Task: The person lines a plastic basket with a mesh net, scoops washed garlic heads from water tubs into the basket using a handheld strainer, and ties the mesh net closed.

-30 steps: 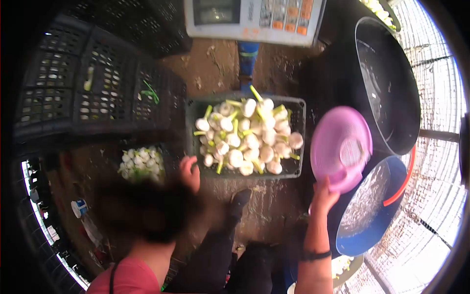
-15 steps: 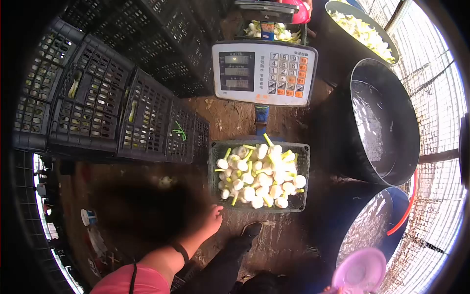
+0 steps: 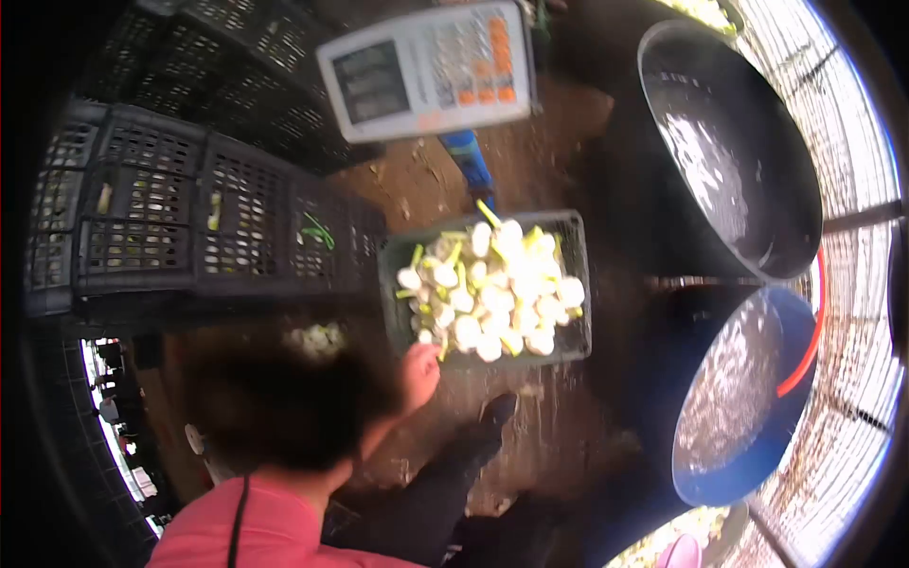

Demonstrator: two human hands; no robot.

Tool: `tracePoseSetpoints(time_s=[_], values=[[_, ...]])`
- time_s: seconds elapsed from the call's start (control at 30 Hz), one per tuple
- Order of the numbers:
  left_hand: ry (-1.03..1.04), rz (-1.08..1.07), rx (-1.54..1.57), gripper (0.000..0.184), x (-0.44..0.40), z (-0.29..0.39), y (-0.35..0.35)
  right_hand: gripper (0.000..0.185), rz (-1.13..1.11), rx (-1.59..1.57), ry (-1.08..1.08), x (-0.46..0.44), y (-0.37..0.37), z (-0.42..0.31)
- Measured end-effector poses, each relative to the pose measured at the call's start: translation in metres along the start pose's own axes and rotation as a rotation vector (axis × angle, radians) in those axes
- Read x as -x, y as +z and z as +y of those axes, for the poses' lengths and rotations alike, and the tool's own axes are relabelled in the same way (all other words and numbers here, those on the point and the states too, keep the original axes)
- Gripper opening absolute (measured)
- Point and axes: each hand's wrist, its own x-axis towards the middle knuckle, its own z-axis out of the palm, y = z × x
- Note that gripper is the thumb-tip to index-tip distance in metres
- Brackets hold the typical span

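Observation:
My left hand (image 3: 419, 374) is at the near left corner of a dark plastic crate (image 3: 579, 303). Its fingertips meet the rim beside the lowest bulbs; blur hides whether they grip anything. The crate is heaped with white bulbs (image 3: 497, 298) with short green stems, which look like fresh garlic. It stands below the blue post (image 3: 466, 161) of a scale, whose white display panel (image 3: 426, 71) is blurred. My right hand is out of view. Part of a pink-purple colander (image 3: 682, 553) shows at the bottom edge, over a tub of pale produce (image 3: 653, 544).
Black slatted crates (image 3: 241, 218) are stacked along the left. On the right stand a large black tub (image 3: 653, 161) and a blue tub (image 3: 757, 478), both holding water, with a red hose (image 3: 805, 364) at the blue one. A dark blurred shape (image 3: 294, 407) covers the lower left.
My left hand has moved up to the crate's near corner. The view has shifted and tilted. The colander has mostly left the picture at the bottom, and my right hand has gone from view.

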Motion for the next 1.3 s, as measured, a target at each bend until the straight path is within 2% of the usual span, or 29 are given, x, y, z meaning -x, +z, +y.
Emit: tracePoseSetpoints(time_s=[0.07,0.1,0.13,0.17,0.2,0.23,0.27,0.33,0.37,0.4,0.43,0.47,0.53,0.57,0.6,0.63,0.67,0.77,0.9,0.93,1.03,1.13,1.17,1.2,1.3], values=[[0.302,0.187,-0.172,0.028,-0.018,-0.007,0.003,0.036,0.201,0.42,-0.251,-0.027,-0.007,0.013],[0.298,0.175,-0.075,0.029,-0.032,0.007,-0.001,0.037,0.294,0.558,-0.391,-0.029,-0.002,0.018],[0.282,0.168,-0.13,0.029,-0.053,0.016,-0.002,0.038,0.282,0.537,-0.638,-0.027,0.011,0.027],[0.324,0.221,-0.12,0.03,-0.076,0.024,0.002,0.046,0.161,0.424,-1.066,0.058,0.036,-0.008],[0.367,0.261,-0.184,0.03,-0.099,0.046,0.004,0.05,0.022,0.279,-0.961,0.093,0.072,-0.017],[0.46,0.325,-0.117,0.031,-0.126,0.066,0.01,0.051,-0.055,0.513,-1.422,0.168,0.094,-0.054],[0.539,0.318,-0.145,0.03,-0.157,0.077,0.015,0.056,-0.226,0.282,-1.499,0.206,0.135,-0.057],[0.57,0.224,-0.204,0.038,-0.2,0.104,0.03,0.06,-0.476,0.28,-1.613,0.324,0.191,-0.095],[0.573,0.226,-0.367,0.038,-0.215,0.114,0.039,0.063,-0.603,0.237,-1.653,0.364,0.225,-0.106],[0.54,0.173,-0.518,0.038,-0.228,0.11,0.048,0.065,-0.708,0.223,-1.691,0.405,0.255,-0.116],[0.429,0.051,-0.551,0.037,-0.231,0.105,0.053,0.066,-0.789,0.079,-1.789,0.435,0.29,-0.121],[0.319,-0.068,-0.585,0.036,-0.232,0.099,0.053,0.067,-0.847,-0.008,-1.832,0.461,0.323,-0.128],[0.388,-0.005,-0.531,0.033,-0.222,0.078,0.043,0.066,-0.856,-0.03,-2.0,0.509,0.386,-0.149],[0.419,-0.009,-0.562,0.03,-0.214,0.061,0.035,0.061,-0.781,0.062,-2.103,0.519,0.419,-0.156],[0.307,0.035,-0.456,0.029,-0.194,0.05,0.029,0.059,-0.67,0.217,-2.121,0.518,0.448,-0.152],[0.283,0.031,-0.389,0.029,-0.178,0.037,0.021,0.061,-0.651,0.313,-2.138,0.516,0.46,-0.154],[0.322,0.004,-0.674,0.035,-0.156,0.031,0.014,0.064,-0.629,0.409,-2.155,0.512,0.468,-0.158],[0.292,-0.055,-0.649,0.041,-0.12,-0.002,0.008,0.065,-0.695,0.409,-2.186,0.503,0.463,-0.156],[0.218,-0.021,-0.426,0.045,-0.103,-0.027,0.001,0.065,-0.625,0.531,-2.311,0.493,0.468,-0.159],[0.196,-0.028,-0.329,0.047,-0.099,-0.034,0.002,0.064,-0.617,0.601,-2.294,0.495,0.476,-0.166],[0.172,-0.081,-0.335,0.053,-0.111,-0.04,-0.002,0.065,-0.661,0.726,-2.223,0.502,0.48,-0.178],[0.152,-0.146,-0.364,0.06,-0.128,-0.032,-0.009,0.064,-0.712,0.684,-2.205,0.506,0.469,-0.175],[0.11,-0.17,-0.449,0.061,-0.135,-0.03,-0.005,0.064,-0.68,0.978,-2.183,0.508,0.455,-0.166],[0.064,-0.202,-0.539,0.062,-0.138,-0.031,-0.002,0.066,-0.733,1.017,-2.167,0.516,0.441,-0.161],[0.093,-0.16,-0.512,0.064,-0.137,-0.029,0.001,0.062,-0.606,1.13,-2.098,0.521,0.456,-0.153]])
